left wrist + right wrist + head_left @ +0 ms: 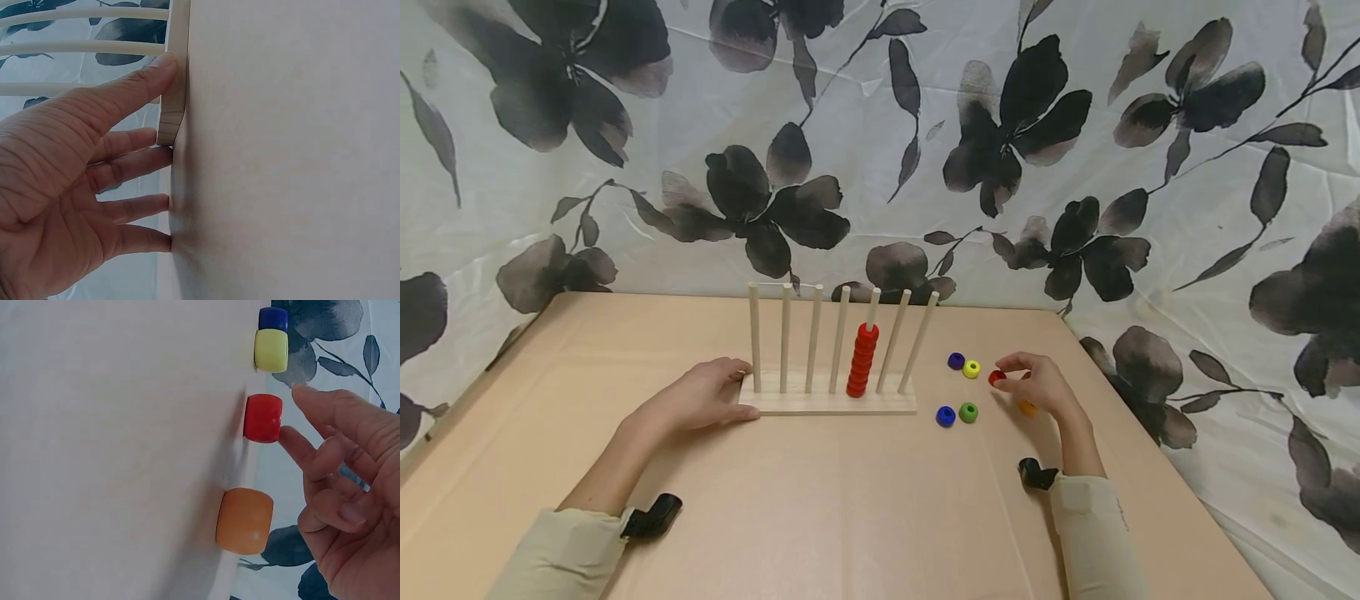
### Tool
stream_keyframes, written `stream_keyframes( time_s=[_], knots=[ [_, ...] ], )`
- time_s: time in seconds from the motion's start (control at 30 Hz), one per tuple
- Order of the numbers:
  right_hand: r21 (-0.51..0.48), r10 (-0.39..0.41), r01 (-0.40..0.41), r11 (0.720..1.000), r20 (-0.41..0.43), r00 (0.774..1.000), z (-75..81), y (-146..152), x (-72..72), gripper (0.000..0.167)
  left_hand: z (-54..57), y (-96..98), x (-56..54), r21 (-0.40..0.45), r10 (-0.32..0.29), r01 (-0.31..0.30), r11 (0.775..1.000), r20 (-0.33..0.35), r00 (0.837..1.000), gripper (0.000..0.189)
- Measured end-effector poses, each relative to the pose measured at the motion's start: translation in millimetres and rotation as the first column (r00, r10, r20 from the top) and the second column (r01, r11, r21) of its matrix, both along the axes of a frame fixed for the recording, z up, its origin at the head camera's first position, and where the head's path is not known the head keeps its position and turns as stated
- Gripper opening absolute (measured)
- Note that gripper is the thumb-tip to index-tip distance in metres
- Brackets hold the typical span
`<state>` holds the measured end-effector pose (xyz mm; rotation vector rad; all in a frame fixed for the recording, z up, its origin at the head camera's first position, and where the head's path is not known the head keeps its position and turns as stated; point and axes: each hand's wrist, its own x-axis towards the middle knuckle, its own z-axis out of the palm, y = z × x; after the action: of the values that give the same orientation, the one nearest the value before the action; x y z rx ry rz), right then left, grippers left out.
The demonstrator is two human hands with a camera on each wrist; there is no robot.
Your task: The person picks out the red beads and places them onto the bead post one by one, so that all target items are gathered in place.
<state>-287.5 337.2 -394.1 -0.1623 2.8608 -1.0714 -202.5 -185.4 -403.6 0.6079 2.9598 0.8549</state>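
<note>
A pale wooden peg stand [835, 402] rests on the table, several upright pegs along its base. Red beads [862, 360] are stacked on the third peg from the right. My left hand [703, 396] holds the base's left end, thumb at the front edge, other fingers round behind. In the left wrist view, the thumb lies on the base [177, 94] and the lower fingertips meet the table. My right hand [1037, 383] is at a loose red bead [262, 419] on the table; one fingertip is at its side, the thumb slightly apart from it.
An orange bead [245, 521] lies below the right hand. A yellow bead [972, 369] and a blue bead [956, 361] sit farther back. Nearer are another blue bead [946, 416] and a green one [968, 412]. Floral cloth [887, 167] hangs behind the table.
</note>
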Motion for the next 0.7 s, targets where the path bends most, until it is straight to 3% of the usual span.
stream_keyframes(
  time_s=[0.7],
  knots=[
    [0.046, 0.003, -0.004, 0.999, 0.018, 1.000, -14.5, 0.9, -8.6, 0.033, 0.5, 1.3, 0.1, 0.004, 0.002, -0.002, 1.000, 0.007, 1.000, 0.073]
  ],
)
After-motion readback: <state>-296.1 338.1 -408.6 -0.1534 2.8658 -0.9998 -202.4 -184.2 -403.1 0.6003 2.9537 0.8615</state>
